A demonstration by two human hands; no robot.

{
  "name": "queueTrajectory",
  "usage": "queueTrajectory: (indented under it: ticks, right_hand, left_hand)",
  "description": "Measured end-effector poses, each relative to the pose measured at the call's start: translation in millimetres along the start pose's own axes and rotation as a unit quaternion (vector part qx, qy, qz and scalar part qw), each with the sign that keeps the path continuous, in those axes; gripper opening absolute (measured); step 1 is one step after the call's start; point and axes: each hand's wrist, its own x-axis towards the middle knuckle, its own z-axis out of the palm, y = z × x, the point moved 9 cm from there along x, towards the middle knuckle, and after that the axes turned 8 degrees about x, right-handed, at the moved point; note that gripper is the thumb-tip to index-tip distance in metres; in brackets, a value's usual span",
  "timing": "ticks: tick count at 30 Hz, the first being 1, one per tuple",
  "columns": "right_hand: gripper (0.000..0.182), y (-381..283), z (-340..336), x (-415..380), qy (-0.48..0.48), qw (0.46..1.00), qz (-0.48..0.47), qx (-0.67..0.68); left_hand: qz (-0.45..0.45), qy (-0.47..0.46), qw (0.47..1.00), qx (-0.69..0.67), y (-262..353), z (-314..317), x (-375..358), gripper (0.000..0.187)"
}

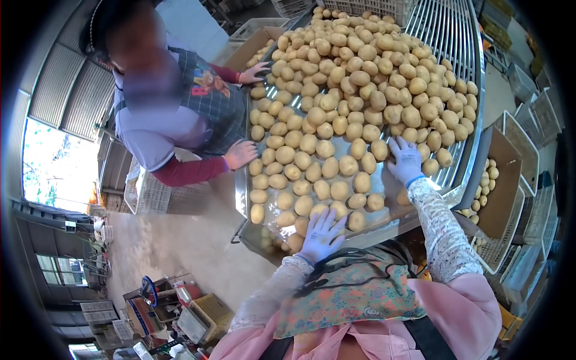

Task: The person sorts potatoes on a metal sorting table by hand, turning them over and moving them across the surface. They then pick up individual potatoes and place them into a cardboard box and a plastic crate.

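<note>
A big heap of pale yellow potatoes (366, 78) covers the far part of a metal sorting table (393, 210), thinning to a loose single layer toward me. My left hand (322, 237), in a white-lilac glove, lies at the near edge with fingers stretched out, touching potatoes in front of it. Against the right side of the layer rests my right hand (406, 162), gloved alike, fingers apart beside the heap's lower edge. Neither hand is closed around a potato.
A co-worker in a checked apron (219, 102) stands at the left, both hands at the table's edge. Slatted metal bars (441, 27) run along the far right. A cardboard-lined crate (501, 180) with potatoes stands at right, near stacked plastic crates (537, 120). A cart (174, 306) sits lower left.
</note>
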Motion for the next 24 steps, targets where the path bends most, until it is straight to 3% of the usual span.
queueTrajectory:
  ticks: [1, 3, 7, 10, 14, 16, 18, 20, 21, 22, 24]
  right_hand:
    - [0.057, -1.9, -0.6, 7.1, 0.002, 1.0, 0.001, 0.002]
    - [0.058, 2.5, 22.1, 16.4, -0.133, 0.987, 0.059, -0.066]
    - [0.055, 12.0, 47.0, 2.6, -0.172, 0.979, 0.096, -0.061]
    - [0.055, 23.1, 74.2, -42.0, -0.125, 0.989, 0.077, -0.004]
    - [0.051, -22.8, 12.6, -81.0, -0.169, 0.984, 0.019, 0.05]
    - [0.044, -33.6, 20.7, -88.0, -0.215, 0.97, -0.054, 0.098]
    - [0.043, -33.0, 17.5, -88.6, -0.164, 0.963, -0.055, 0.206]
    - [0.039, -17.8, 19.9, -93.4, -0.111, 0.923, 0.045, 0.367]
    - [0.037, 0.8, 36.2, -104.0, -0.073, 0.886, 0.103, 0.447]
    - [0.037, -3.0, 32.0, -107.0, -0.07, 0.885, 0.101, 0.449]
    - [0.032, 9.0, 35.3, -133.0, -0.058, 0.71, 0.266, 0.649]
  left_hand:
    - [0.001, -0.001, 1.0, 0.003, -1.3, -0.5, 0.5, 0.059]
    - [-0.051, 0.018, 0.998, -0.019, -10.6, -10.5, 3.2, 0.057]
    - [-0.047, 0.045, 0.996, -0.067, -3.5, -28.2, 48.3, 0.052]
    - [0.006, 0.082, 0.991, -0.105, 18.5, -37.0, 91.9, 0.047]
    - [0.002, 0.103, 0.993, -0.065, 20.6, -2.2, 154.6, 0.047]
    - [0.062, 0.044, 0.991, 0.111, 25.2, 38.8, 183.1, 0.042]
    - [-0.056, -0.092, 0.983, 0.15, 11.3, 65.4, 220.3, 0.034]
    - [-0.074, -0.175, 0.966, 0.176, 11.4, 62.8, 234.0, 0.042]
    - [-0.078, -0.172, 0.965, 0.183, 9.2, 65.8, 235.9, 0.042]
    - [-0.075, -0.163, 0.961, 0.209, 9.9, 69.9, 234.2, 0.043]
    - [-0.05, -0.133, 0.961, 0.236, 17.8, 52.3, 223.6, 0.044]
